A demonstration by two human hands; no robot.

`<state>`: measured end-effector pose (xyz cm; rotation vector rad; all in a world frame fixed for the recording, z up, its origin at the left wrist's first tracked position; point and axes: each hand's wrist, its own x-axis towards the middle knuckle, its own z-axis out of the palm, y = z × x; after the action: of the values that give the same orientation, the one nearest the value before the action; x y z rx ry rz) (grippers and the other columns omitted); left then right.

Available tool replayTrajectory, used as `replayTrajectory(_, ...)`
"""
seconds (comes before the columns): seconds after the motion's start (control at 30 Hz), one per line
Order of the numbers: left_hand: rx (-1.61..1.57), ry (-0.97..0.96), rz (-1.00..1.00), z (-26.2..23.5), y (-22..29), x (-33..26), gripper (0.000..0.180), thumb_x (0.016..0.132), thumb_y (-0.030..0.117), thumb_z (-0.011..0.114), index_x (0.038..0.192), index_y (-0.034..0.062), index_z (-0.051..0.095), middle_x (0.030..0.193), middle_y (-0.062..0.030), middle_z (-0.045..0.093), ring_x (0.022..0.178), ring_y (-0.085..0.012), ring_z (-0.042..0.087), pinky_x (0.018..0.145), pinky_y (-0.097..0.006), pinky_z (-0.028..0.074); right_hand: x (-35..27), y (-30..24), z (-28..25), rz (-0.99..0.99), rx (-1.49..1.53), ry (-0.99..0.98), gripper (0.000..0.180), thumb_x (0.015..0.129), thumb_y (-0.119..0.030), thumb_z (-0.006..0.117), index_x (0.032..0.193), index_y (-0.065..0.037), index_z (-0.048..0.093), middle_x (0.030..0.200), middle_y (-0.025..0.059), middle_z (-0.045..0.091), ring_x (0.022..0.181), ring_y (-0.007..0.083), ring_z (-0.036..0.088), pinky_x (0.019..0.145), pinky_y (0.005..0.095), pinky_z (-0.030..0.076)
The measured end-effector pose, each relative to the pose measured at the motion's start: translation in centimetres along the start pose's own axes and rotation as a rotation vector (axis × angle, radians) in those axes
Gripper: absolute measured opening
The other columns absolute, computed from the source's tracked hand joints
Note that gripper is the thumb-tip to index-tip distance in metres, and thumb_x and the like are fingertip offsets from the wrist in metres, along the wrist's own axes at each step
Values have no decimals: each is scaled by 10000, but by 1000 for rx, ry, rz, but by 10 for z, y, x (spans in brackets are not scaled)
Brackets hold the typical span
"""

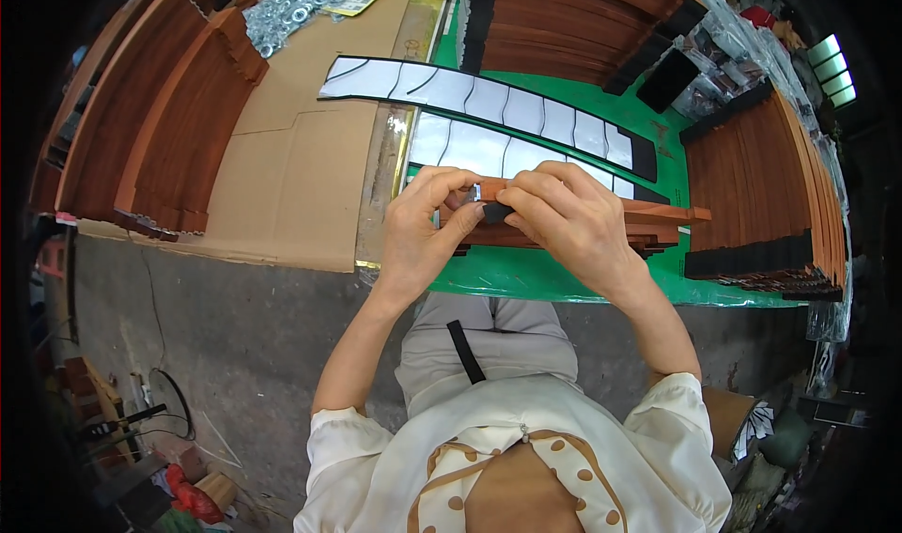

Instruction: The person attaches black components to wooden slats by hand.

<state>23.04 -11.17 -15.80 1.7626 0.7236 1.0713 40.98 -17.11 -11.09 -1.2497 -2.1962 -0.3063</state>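
Observation:
At the near edge of the green tabletop, my left hand point(416, 231) pinches the left end of a reddish-brown wooden strip point(665, 214). A small silvery piece point(476, 193) shows at that end by my left fingertips, too small to name. My right hand point(584, 225) is closed on the same strip just to the right, its fingertips pressed near a short black strip point(496, 214) that hangs at the end. My fingers hide part of both strips. Just beyond my hands lie two long black-edged white strips point(489, 101), crossed by dark lines.
Stacked brown boards point(747, 190) with black ends stand at the right, and another stack point(573, 21) at the back. More brown boards point(183, 124) lean at the left on cardboard point(291, 167). Metal washers point(296, 12) are heaped at the back left. A black phone point(668, 80) rests among plastic bags.

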Motion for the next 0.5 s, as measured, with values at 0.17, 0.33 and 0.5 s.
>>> replayTrajectory(0.17, 40, 54, 70, 2, -4, 0, 276, 751, 36, 714, 1017, 34, 642, 921, -57, 608, 690, -122, 550, 604, -247, 470, -3, 3, 0, 102, 106, 29, 299, 667, -111, 741, 944, -84, 634, 896, 33, 606, 807, 215, 588, 636, 326, 504)
replayTrajectory(0.33, 51, 48, 102, 1, -7, 0, 263, 754, 56, 720, 1006, 34, 646, 917, -54, 606, 689, -115, 542, 591, -243, 464, 1, 0, 3, 175, 132, 33, 259, 707, -102, 729, 952, -76, 648, 882, 45, 616, 791, 218, 591, 640, 329, 502)
replayTrajectory(0.5, 49, 40, 87, 1, -5, 1, 253, 758, 56, 717, 1001, 34, 649, 914, -52, 605, 687, -114, 541, 585, -242, 461, -1, 2, 9, 219, 187, 37, 218, 731, -100, 718, 938, -65, 659, 874, 57, 622, 779, 224, 595, 643, 330, 500)
